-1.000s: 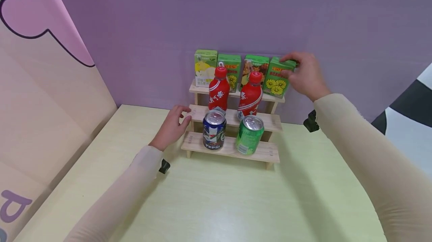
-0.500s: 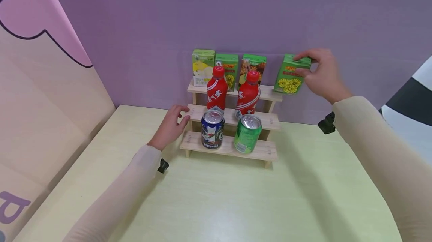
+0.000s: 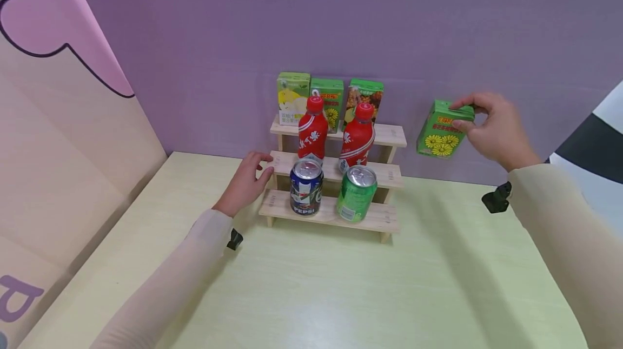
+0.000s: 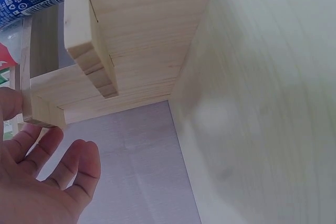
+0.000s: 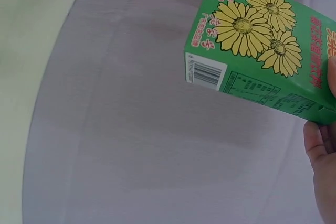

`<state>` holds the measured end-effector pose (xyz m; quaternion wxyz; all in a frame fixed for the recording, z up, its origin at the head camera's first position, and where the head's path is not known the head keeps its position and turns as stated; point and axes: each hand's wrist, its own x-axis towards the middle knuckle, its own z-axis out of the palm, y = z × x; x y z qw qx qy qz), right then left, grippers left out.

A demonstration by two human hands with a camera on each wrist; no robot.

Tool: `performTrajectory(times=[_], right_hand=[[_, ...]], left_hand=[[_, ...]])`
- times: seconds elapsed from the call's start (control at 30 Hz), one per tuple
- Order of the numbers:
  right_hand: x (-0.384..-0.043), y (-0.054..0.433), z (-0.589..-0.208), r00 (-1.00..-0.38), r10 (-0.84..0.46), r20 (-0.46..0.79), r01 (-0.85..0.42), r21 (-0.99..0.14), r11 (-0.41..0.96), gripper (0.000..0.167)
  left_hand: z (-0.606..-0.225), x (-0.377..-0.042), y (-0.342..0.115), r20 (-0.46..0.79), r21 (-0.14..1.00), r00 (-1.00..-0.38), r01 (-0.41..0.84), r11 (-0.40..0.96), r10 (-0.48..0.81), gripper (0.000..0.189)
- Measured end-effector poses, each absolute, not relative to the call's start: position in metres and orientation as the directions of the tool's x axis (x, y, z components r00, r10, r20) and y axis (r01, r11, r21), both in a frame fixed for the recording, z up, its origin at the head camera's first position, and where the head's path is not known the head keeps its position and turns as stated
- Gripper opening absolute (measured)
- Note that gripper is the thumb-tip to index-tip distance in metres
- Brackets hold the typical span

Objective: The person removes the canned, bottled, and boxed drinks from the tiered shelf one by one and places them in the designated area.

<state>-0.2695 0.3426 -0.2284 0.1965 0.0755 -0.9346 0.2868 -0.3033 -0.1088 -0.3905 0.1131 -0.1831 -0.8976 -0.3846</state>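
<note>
My right hand (image 3: 496, 130) pinches a green juice carton (image 3: 444, 130) by its top end, thumb in front. The carton, printed with yellow flowers, hangs tilted in the air right of the three-step wooden stand (image 3: 386, 176). In the right wrist view, the carton's (image 5: 252, 35) flower face and barcode end show. My left hand (image 3: 245, 184) grips the left end of the stand's middle step; in the left wrist view its fingers (image 4: 44, 148) bend at the plank's end. Three other juice cartons (image 3: 293, 97) stand on the top step, two partly hidden behind red bottles.
Two red bottles (image 3: 313, 135) stand on the middle step. On the bottom step are a dark blue Pepsi can (image 3: 306, 189) and a green can (image 3: 357, 195). A purple wall (image 3: 219, 94) rises close behind the stand, which sits on a pale table (image 3: 302, 284).
My right hand has taken the flower carton off the right end of the top step, moving it right and then lower. The left hand stays at the stand.
</note>
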Motion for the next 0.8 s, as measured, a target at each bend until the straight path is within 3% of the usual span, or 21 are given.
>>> performTrajectory(times=[0.8], right_hand=[[-0.286,0.350,-0.278,-0.942,-0.035,0.333,-0.229,-0.563,0.794,0.025]], left_hand=[[-0.388,-0.300,-0.108,0.349,0.648,-0.904,0.423,0.634,0.248,0.030]])
